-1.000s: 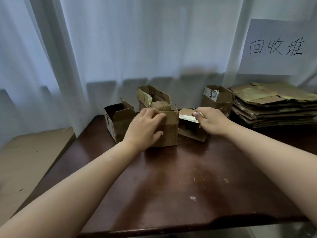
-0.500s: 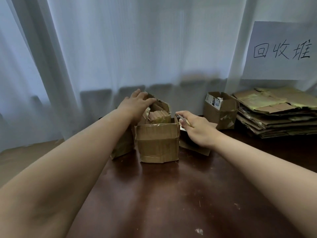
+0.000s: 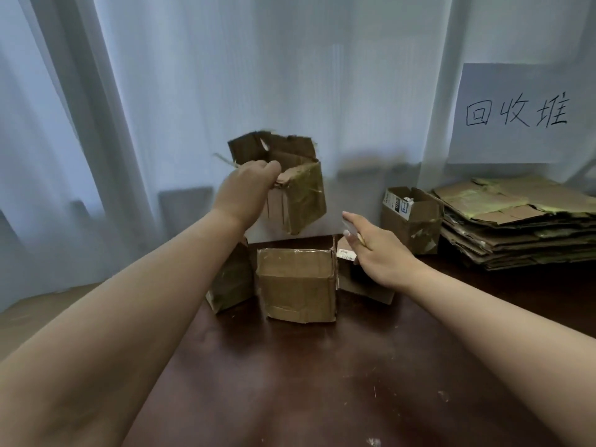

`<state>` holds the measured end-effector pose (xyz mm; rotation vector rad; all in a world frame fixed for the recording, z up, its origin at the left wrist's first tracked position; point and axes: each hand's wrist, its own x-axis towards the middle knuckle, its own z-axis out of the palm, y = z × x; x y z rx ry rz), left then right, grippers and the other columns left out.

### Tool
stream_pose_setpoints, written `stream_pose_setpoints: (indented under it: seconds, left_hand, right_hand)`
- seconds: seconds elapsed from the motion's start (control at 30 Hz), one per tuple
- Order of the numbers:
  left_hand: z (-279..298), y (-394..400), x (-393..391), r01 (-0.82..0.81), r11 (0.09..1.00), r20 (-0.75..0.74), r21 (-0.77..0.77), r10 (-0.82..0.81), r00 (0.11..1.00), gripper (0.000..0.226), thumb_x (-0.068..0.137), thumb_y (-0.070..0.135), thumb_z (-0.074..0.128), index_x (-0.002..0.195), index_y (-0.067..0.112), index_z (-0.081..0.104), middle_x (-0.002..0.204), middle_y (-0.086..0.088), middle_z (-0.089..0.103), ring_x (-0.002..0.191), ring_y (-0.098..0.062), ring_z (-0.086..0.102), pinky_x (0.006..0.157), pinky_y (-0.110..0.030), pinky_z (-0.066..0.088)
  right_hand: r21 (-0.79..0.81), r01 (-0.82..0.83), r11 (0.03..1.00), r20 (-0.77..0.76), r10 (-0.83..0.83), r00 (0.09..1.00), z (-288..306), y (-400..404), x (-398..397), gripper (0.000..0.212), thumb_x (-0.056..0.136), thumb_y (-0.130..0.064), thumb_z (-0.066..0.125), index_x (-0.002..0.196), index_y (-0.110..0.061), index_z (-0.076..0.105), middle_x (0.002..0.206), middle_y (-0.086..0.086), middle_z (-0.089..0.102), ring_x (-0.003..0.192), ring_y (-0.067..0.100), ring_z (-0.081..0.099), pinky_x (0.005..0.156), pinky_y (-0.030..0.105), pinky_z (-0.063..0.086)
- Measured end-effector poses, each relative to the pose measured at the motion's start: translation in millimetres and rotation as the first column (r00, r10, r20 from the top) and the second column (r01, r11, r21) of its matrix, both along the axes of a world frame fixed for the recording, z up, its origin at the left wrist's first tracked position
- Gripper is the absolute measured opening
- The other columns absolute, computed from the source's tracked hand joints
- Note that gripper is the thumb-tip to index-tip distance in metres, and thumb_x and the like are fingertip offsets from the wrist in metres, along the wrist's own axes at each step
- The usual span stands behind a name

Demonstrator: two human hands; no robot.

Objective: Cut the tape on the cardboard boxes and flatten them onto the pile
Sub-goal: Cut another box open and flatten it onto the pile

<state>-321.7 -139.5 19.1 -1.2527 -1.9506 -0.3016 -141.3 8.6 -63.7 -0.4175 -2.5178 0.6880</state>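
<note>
My left hand (image 3: 246, 185) grips the rim of a taped, torn cardboard box (image 3: 300, 195) and holds it tilted in the air above the table. My right hand (image 3: 375, 250) hovers lower right of it, pinching a small pale blade-like cutter (image 3: 351, 229). On the dark wooden table (image 3: 306, 382) stand a closed box (image 3: 298, 283), a box (image 3: 230, 279) partly hidden by my left arm, a box (image 3: 364, 282) behind my right hand, and an open box (image 3: 411, 217) beside the pile of flattened cardboard (image 3: 516, 221) at the right.
White curtains hang behind the table. A paper sign (image 3: 516, 114) with handwritten characters hangs above the pile. A tan floor or surface (image 3: 42, 314) lies left of the table. Small scraps (image 3: 374, 441) lie on the near tabletop.
My left hand moved from the closed front box to the rear box, took hold of it and raised it off the table. My right hand lifted slightly off the box with the label.
</note>
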Motion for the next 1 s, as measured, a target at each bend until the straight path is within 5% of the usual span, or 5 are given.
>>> stream_pose_setpoints:
  seconds: [0.17, 0.37, 0.6, 0.8, 1.0]
  left_hand:
    - [38, -6, 53, 0.08, 0.995, -0.231, 0.057, -0.065, 0.971, 0.018, 0.082, -0.006, 0.06, 0.094, 0.007, 0.055, 0.079, -0.01, 0.06, 0.069, -0.024, 0.049, 0.052, -0.031, 0.029]
    - [64, 7, 136, 0.194, 0.979, -0.359, -0.067, -0.205, 0.91, 0.028, 0.079, 0.014, 0.076, 0.1, 0.018, 0.058, 0.083, 0.0, 0.063, 0.071, -0.024, 0.059, 0.047, -0.027, 0.036]
    - [64, 30, 225, 0.304, 0.942, -0.197, -0.145, -0.329, 0.924, 0.024, 0.096, 0.024, 0.05, 0.119, 0.028, 0.054, 0.114, 0.007, 0.06, 0.096, -0.02, 0.06, 0.061, -0.032, 0.041]
    - [24, 61, 261, 0.357, 0.897, 0.018, -0.26, -0.365, 0.931, 0.031, 0.094, 0.025, 0.053, 0.126, 0.029, 0.051, 0.125, 0.003, 0.052, 0.101, -0.028, 0.06, 0.07, -0.038, 0.049]
    - [-33, 78, 259, 0.467, 0.772, 0.361, -0.431, -0.326, 0.874, 0.075, 0.084, 0.025, 0.071, 0.147, 0.028, 0.031, 0.155, -0.004, 0.023, 0.137, -0.025, 0.034, 0.107, -0.039, 0.039]
  right_hand:
    - [-0.029, 0.208, 0.978, -0.206, -0.209, 0.956, 36, -6, 30, 0.046, 0.1, -0.043, 0.036, 0.141, -0.023, 0.036, 0.137, 0.008, 0.052, 0.113, 0.032, 0.057, 0.092, 0.049, 0.047]
    - [-0.076, 0.377, 0.923, -0.287, -0.382, 0.878, 76, -27, 102, 0.104, 0.064, -0.084, 0.048, 0.148, -0.026, 0.025, 0.14, 0.001, 0.047, 0.126, 0.024, 0.047, 0.096, 0.044, 0.043]
    - [-0.263, 0.363, 0.894, -0.241, -0.425, 0.873, 66, -10, 185, 0.074, 0.068, -0.078, 0.049, 0.118, -0.024, 0.059, 0.112, -0.002, 0.065, 0.106, 0.022, 0.059, 0.092, 0.044, 0.046]
    - [-0.463, 0.293, 0.836, -0.09, -0.373, 0.923, 34, 17, 228, 0.078, 0.061, -0.075, 0.049, 0.074, 0.0, 0.068, 0.076, 0.014, 0.068, 0.076, 0.031, 0.061, 0.071, 0.038, 0.042]
    - [-0.236, 0.593, 0.77, 0.126, -0.58, 0.804, 6, 32, 249, 0.048, 0.085, -0.055, 0.058, 0.06, -0.013, 0.058, 0.064, 0.001, 0.059, 0.063, 0.019, 0.057, 0.054, 0.029, 0.038]
